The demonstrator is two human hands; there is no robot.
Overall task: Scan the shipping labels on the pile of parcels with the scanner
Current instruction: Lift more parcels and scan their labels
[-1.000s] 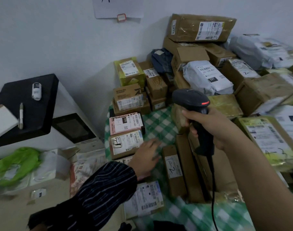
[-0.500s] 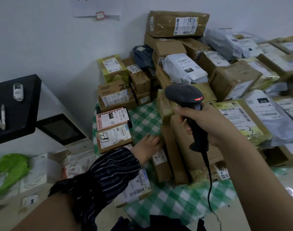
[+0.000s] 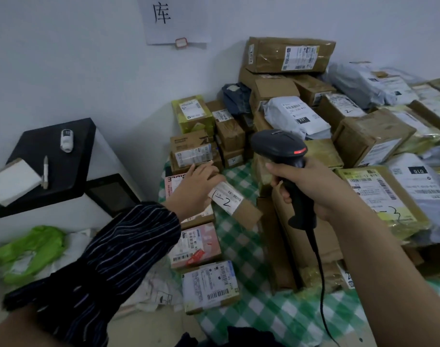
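My right hand (image 3: 311, 186) grips the handle of a black corded scanner (image 3: 281, 146), whose red light glows on the head. It is held above the green checked cloth (image 3: 241, 241), beside the pile of parcels (image 3: 351, 136). My left hand (image 3: 194, 189) holds a long narrow brown box (image 3: 239, 206) marked "1-2" on its white label, lifted over the row of small boxes at the left. The label faces up, just left of the scanner head.
Labelled small boxes (image 3: 209, 284) lie along the cloth's left edge. A black-topped white unit (image 3: 49, 156) with a pen and small bottle stands at left. A green bag (image 3: 31, 249) lies below it. A paper sign (image 3: 169, 18) hangs on the wall.
My left hand has picked the narrow "1-2" box off the cloth and carried it up and left. The scanner stays in my right hand. The view has shifted.
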